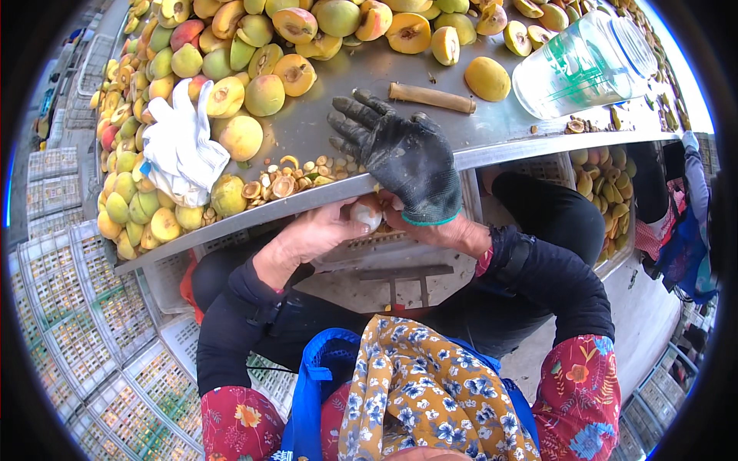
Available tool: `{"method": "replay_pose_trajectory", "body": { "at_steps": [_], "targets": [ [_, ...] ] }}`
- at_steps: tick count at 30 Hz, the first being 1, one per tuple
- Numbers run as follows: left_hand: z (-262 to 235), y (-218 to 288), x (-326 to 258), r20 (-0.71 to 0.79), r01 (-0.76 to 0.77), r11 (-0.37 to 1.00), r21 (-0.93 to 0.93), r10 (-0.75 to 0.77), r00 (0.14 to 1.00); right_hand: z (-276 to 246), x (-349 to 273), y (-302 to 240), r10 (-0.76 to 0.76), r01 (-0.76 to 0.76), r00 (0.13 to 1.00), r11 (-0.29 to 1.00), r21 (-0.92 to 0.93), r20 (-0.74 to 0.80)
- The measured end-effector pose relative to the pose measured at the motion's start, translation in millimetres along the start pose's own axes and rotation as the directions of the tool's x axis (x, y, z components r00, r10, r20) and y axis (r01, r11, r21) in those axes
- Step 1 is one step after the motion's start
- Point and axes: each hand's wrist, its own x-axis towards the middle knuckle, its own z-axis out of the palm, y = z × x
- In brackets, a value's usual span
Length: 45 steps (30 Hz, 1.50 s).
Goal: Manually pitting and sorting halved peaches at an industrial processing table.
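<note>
Metal counter (354, 73) spans the space before my knees, with pale plastic crates (92, 284) to my left. Yellow-green fruit (264, 95), whole and halved, heaps across its far and left sides. To the right a clear jar (580, 69) lies tipped over; a black glove (411, 157) reaches over the near edge, a white glove (183, 146) lies on the fruit. Just below that edge, my left grip (315, 230) is closed around a rounded white-and-brown thing (367, 217); my right grip (442, 232), partly hidden by the black glove, is beside it, though whether clamped I cannot tell. Small pits (283, 186) lie nearby.
</note>
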Motion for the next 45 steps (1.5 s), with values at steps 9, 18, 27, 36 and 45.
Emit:
{"method": "replay_pose_trajectory", "body": {
  "at_steps": [9, 18, 27, 36, 45],
  "targets": [
    [5, 9, 0, -0.026, 0.06, 0.977, -0.206, -0.067, 0.997, 1, -8, 5, 0.03, -0.032, 0.998, 0.998, 0.046, 0.056],
    [7, 17, 1, 0.06, -0.028, 0.995, -0.094, 0.033, 0.998, 2, -4, 5, -0.01, 0.006, 0.995, 0.999, 0.045, 0.097],
    [5, 12, -2, 0.025, 0.138, 0.985, -0.104, -0.136, 0.99, -7, 5, 0, -0.034, 0.042, 0.995, 0.997, -0.072, 0.097],
    [4, 6, -2, 0.02, 0.146, 0.978, -0.15, -0.145, 0.989, -3, 2, 4, -0.065, 0.063, 0.998, 0.994, -0.089, -0.012],
    [5, 4, -1, -0.032, -0.008, 0.98, -0.2, 0.001, 0.999, 17, -32, 16, 0.192, -0.307, 0.939, 0.84, 0.446, 0.284]
  ]
}}
